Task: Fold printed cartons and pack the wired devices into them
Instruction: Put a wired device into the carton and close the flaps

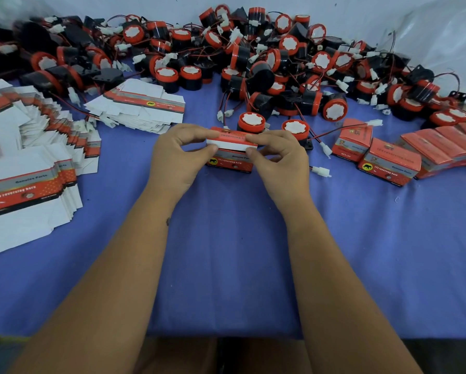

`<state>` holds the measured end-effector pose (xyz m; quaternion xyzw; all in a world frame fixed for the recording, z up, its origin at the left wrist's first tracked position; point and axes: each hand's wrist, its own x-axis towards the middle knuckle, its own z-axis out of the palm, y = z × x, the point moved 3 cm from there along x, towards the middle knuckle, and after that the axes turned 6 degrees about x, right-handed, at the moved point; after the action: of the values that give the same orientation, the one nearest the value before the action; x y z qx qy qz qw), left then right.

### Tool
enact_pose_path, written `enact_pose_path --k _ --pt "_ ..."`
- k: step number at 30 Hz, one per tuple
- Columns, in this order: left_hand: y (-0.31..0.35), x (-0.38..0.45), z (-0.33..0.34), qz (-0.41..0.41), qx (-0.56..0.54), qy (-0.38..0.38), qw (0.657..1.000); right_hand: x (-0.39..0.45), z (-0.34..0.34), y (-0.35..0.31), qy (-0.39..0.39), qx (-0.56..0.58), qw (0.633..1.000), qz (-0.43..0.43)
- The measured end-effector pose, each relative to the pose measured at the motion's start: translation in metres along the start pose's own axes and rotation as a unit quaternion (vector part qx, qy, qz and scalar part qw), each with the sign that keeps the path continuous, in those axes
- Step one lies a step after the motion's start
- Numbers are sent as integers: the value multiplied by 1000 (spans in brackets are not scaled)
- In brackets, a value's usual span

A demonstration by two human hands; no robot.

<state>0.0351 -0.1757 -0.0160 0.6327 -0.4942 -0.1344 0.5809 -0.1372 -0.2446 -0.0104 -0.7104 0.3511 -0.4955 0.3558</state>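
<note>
A red printed carton (230,161) stands on the blue cloth at mid-table, its top flap half folded with a white strip showing. My left hand (176,155) pinches the flap's left end between thumb and fingers. My right hand (279,157) pinches the right end the same way. Just behind the carton sit two red-and-black wired devices (251,122) with white faces. Whether a device is inside the carton is hidden.
A big heap of wired devices (253,58) fills the back of the table. Flat unfolded cartons lie stacked at the left (29,168) and behind the left hand (140,106). Closed cartons (391,163) stand in a row at the right. Loose white connectors (321,171) lie beside my right hand.
</note>
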Motion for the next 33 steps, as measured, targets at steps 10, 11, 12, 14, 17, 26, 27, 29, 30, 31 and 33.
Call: enact_pose_path --k 10,11,12,14,17,26,27,29,30,31,33 --pt "6 -3 6 11 104 -8 994 -3 3 0 -17 -101 991 -87" --pt "6 -3 6 17 121 -6 993 -3 3 0 -25 -114 989 -86" --pt "6 -3 7 19 129 -4 991 -4 3 0 -29 -125 988 -84" --pt "4 -3 7 14 132 -3 991 -5 3 -3 -27 -145 985 -94" --pt "3 -1 8 11 152 -15 988 -7 7 -9 -38 -206 966 -149" --pt "6 -7 13 22 166 -49 985 -7 16 -3 -56 -106 992 -41" --pt "7 -7 13 16 155 -43 987 -8 16 -3 -64 -107 992 -30" --pt "9 -7 12 4 135 -32 990 -6 11 -7 -79 -122 989 -15" --pt "11 -7 13 4 126 -31 992 -4 6 -10 -95 -134 986 -13" --pt "13 -9 16 5 120 -35 992 -3 0 -14 -117 -142 983 -11" --pt "19 -13 26 5 106 -54 993 -4 -14 -20 -165 -146 975 19"
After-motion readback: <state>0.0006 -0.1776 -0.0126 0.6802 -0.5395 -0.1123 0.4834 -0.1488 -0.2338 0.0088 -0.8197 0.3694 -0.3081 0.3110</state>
